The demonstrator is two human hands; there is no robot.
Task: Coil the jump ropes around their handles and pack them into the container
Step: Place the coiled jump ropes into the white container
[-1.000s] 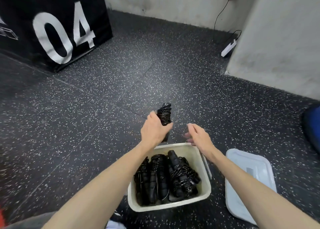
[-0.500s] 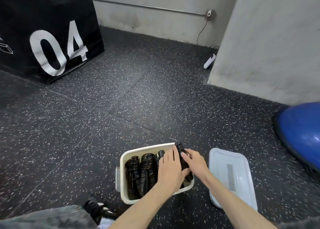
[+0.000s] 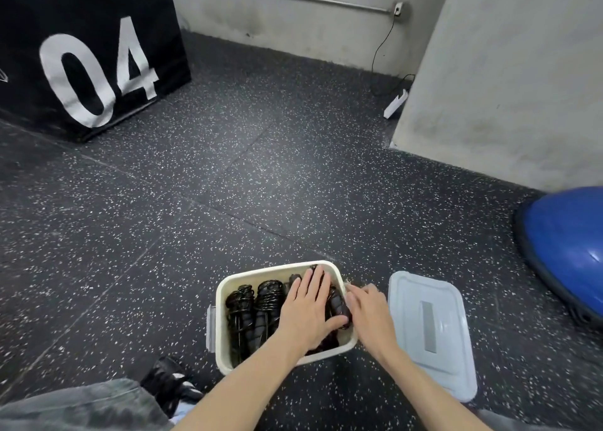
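Observation:
A cream plastic container [image 3: 228,362] stands on the floor in front of me, filled with several black coiled jump ropes [image 3: 257,310]. My left hand [image 3: 306,310] lies flat, fingers spread, on the ropes in the container's right half. Between both hands, against the right wall, lies one coiled rope [image 3: 337,305]. My right hand [image 3: 367,313] rests at the right rim, its fingers touching that rope; how firmly it holds is not clear.
A pale blue lid [image 3: 430,329] lies on the floor right of the container. A blue dome trainer [image 3: 567,244] sits farther right. A black box marked 04 [image 3: 85,55] stands far left. My shoe [image 3: 169,385] is near the container's front left.
The left hand carried a coiled rope from above the floor down into the container. Both hands now press on it at the right side. The view has shifted, showing the blue dome.

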